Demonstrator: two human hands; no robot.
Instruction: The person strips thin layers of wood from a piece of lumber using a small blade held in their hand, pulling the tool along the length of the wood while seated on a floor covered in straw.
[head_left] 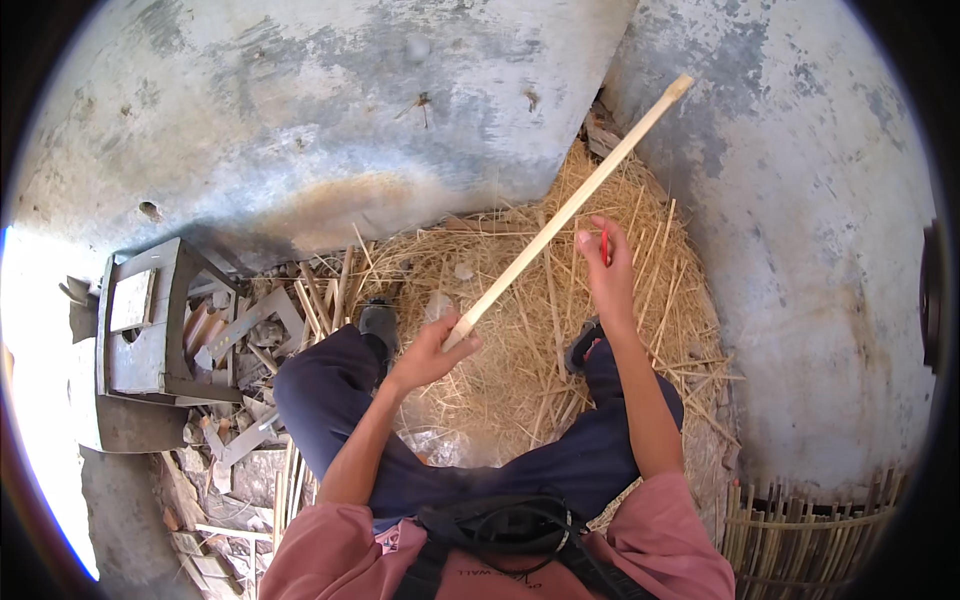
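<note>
Left fingers [440, 328] apparently round wooden strip [568, 211]

I see a stick [562, 220] in the left hand [428, 355], reaching ahead of the right hand [610, 268]; straw [500, 262] beneath both, cabinet [150, 355] left of them.

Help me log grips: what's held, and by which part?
Left hand: pale stick, by its near end. Right hand: small red object; gripped part unclear.

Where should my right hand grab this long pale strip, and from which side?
Probably mid-length on the pale strip, coming from the right: that stretch looks straight and bare, your left hand grips the near end, and your right hand, holding a small red object, is on that side.
</note>
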